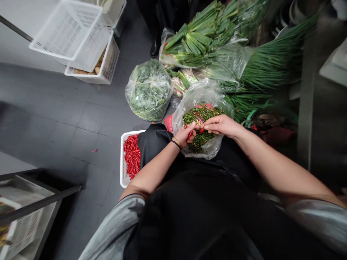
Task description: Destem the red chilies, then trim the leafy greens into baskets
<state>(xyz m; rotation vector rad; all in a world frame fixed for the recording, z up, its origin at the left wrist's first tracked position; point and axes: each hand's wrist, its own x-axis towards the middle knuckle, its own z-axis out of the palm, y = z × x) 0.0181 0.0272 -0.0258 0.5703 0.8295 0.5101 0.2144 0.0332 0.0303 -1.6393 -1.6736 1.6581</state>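
Observation:
Red chili peppers are closed in my left hand point(186, 135), which is over the left side of a clear plastic bag point(181, 108). Opposite it, my right hand point(221, 125) pinches a small red chili pepper point(202, 130) with thumb and forefinger, the fingertips of both hands almost meeting. Beneath both hands the bag holds a heap of thin green chili stems point(196, 146) with some red among them. By my left knee stands a white basket point(122, 159) with many red chili peppers point(132, 157) in it.
A bagged leafy green bundle point(149, 90) sits on the floor ahead. Bundles of leeks point(200, 39) and long green chives point(276, 65) lie beyond the bag. White crates point(78, 32) are stacked at upper left; a metal rack point(40, 202) stands at lower left. Another person's boot point(155, 47) shows at the top.

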